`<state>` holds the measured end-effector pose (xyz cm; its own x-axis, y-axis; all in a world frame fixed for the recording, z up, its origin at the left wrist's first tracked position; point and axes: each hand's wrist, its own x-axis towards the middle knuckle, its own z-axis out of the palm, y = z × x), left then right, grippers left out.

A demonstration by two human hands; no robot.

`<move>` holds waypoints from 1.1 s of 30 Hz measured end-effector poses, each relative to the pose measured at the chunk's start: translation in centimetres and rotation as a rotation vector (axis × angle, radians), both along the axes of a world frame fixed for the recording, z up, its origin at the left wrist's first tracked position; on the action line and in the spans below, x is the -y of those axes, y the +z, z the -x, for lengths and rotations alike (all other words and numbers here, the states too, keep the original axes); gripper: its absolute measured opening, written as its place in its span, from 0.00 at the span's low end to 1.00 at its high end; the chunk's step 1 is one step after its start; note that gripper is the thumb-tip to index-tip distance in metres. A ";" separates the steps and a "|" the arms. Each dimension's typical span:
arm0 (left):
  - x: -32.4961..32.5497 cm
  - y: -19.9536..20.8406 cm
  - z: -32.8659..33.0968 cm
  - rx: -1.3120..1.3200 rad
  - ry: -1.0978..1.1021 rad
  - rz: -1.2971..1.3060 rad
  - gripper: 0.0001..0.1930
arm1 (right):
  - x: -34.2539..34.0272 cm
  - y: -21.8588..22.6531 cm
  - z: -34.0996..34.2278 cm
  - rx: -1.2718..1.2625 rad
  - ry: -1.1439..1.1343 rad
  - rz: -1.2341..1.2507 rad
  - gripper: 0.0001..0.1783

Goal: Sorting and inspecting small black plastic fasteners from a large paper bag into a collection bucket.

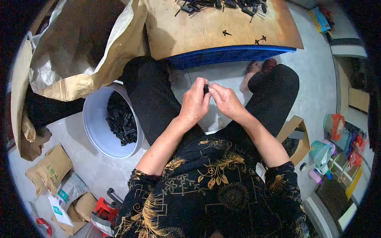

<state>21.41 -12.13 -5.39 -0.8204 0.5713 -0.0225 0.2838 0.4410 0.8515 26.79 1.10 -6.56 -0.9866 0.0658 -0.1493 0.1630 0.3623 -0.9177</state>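
Note:
Both my hands meet in front of me, above the gap between my knees. My left hand (195,100) is closed round a small black plastic part (206,89), most of which its fingers hide. From the other side, my right hand (225,100) pinches at the same part with thumb and fingertips. Beyond them, a wooden board (190,33) carries a heap of black plastic parts (216,4) at its far edge. A few thin black pieces (226,33) lie apart from the heap, nearer to me.
At my left stands a white bucket (92,119) partly filled with black parts (121,121). A large open woven sack (71,85) rises behind it. The board rests on a blue crate (230,55). By my right side is an open cardboard box (303,142); brown bags (49,166) lie lower left.

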 end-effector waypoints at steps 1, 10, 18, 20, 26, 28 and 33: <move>0.1 -0.1 0.0 -0.029 0.005 0.017 0.14 | 0.1 -0.1 0.0 -0.023 -0.025 -0.010 0.10; 0.9 1.1 1.0 0.808 0.211 -0.778 0.10 | -0.6 2.1 0.3 0.258 -0.091 0.526 0.11; 1.2 0.9 0.5 1.057 0.136 -0.789 0.19 | -1.3 1.6 -0.1 0.104 -0.123 0.657 0.09; 1.3 0.6 0.2 1.077 0.067 -0.797 0.20 | -1.4 1.5 -0.3 0.097 -0.123 0.665 0.09; 1.4 0.6 -0.1 1.160 -0.169 -0.756 0.21 | -2.1 1.8 -0.6 0.281 -0.005 0.772 0.11; 1.7 0.5 -0.1 1.154 -0.169 -0.758 0.21 | -2.1 2.4 -0.5 0.329 0.030 0.802 0.12; 0.4 3.0 0.9 1.091 -0.101 -0.640 0.20 | -2.8 3.1 0.0 0.216 -0.055 0.656 0.12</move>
<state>20.55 -12.57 -2.43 -0.5019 0.7889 -0.3545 -0.6890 -0.1169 0.7153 26.75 3.88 -3.45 -0.9280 -0.0560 -0.3683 0.3692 -0.2706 -0.8891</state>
